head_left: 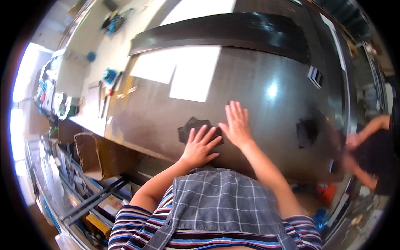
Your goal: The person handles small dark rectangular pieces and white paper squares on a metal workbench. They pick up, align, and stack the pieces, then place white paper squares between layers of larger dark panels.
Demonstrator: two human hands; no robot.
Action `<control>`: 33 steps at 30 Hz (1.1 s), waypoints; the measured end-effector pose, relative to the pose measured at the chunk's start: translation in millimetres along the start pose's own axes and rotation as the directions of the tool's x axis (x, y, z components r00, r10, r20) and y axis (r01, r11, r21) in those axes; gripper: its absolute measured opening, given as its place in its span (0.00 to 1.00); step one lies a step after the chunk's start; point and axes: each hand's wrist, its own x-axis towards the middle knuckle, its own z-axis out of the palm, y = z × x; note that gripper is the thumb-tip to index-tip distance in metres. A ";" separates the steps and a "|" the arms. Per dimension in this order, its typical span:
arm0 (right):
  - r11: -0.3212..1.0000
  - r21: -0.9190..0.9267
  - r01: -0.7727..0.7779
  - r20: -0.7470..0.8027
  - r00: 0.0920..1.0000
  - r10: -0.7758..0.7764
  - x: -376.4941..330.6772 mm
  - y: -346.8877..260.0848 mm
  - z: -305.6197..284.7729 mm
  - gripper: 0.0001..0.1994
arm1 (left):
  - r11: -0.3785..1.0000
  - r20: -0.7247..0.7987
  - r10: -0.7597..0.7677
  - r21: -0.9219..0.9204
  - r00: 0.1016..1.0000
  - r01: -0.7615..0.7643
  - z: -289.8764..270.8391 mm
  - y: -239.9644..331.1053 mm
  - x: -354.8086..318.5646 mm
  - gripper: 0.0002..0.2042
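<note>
My left hand (199, 146) lies with its fingers spread over several thin dark flat pieces (192, 124) on the dark shiny tabletop (150, 112). The pieces overlap in a loose, uneven pile, partly covered by that hand. Just to the right, my right hand (237, 127) is stretched out flat with the thumb apart, over the bare surface beside the pile. Neither hand grips anything. Farther right lies a second pile of dark flat pieces (307, 132), close to another person's blurred hands (352, 143).
A long black strip (221, 33) lies across the far side. Before it are bright white patches (195, 75), sheets or reflections. A small stack of dark pieces (315, 77) sits far right. A red-handled tool (111, 89) lies at left; an open cardboard box (89, 156) stands below the table edge.
</note>
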 end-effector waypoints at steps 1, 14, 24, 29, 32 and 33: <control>0.997 -0.070 -0.026 0.036 0.999 0.028 0.5 5.4 -1.0 0.37 | 1.000 -0.011 0.015 0.004 1.000 -0.015 1.3 -7.4 0.8 0.32; 0.974 -0.073 0.216 0.243 0.951 -0.193 53.6 -154.3 67.8 0.41 | 0.877 -0.286 -0.450 0.034 0.846 0.479 -49.3 -197.8 -83.3 0.30; 0.985 -0.012 0.170 0.142 0.976 -0.166 131.3 -206.2 84.9 0.39 | 0.696 -0.449 -0.616 0.074 0.647 0.714 -63.1 -305.3 -47.7 0.27; 0.978 -0.019 -0.208 -0.026 0.978 0.208 72.8 -126.6 37.1 0.37 | 0.646 -0.505 -0.612 0.127 0.609 0.753 -88.1 -323.5 -29.8 0.26; 0.869 -0.014 -0.495 -0.287 0.834 0.471 15.2 -49.2 5.2 0.34 | 0.814 -0.687 -0.434 -0.022 0.582 0.581 -59.0 -372.5 -43.5 0.24; 0.785 -0.050 -0.618 -0.345 0.748 0.567 -8.2 -23.4 -10.7 0.34 | 0.850 -0.686 -0.447 -0.125 0.574 0.512 -64.6 -372.9 -41.9 0.22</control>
